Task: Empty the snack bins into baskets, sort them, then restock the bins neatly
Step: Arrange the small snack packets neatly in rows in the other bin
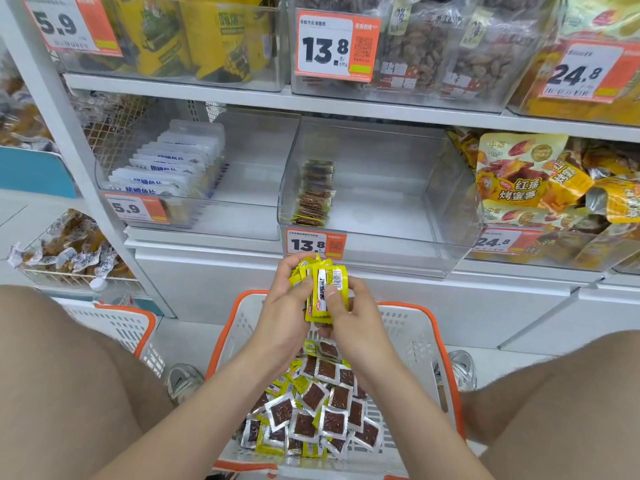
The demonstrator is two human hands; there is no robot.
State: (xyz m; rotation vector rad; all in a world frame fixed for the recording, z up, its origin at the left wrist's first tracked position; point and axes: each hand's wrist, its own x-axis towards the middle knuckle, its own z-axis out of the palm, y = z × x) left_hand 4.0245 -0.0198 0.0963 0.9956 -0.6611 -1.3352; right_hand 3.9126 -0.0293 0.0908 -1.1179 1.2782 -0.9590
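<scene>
Both hands meet above the white basket (pixel 419 327) with the orange rim. The left hand (pixel 284 303) and the right hand (pixel 349 306) together grip a stack of yellow snack packets (pixel 323 289), fingers curled round it. More packets (pixel 311 407) lie heaped in the basket below. In the clear bin (pixel 381 216) on the shelf, a short row of packets (pixel 314 195) stands along its left wall.

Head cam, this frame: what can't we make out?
Head view:
- packets: count hidden by the fingers of left hand and right hand.
- lower 13.8 tag: small print too small.
- basket: near end partly cut by the bottom edge; forearms cover part of pile.
- left basket: inside hidden by thigh.
</scene>
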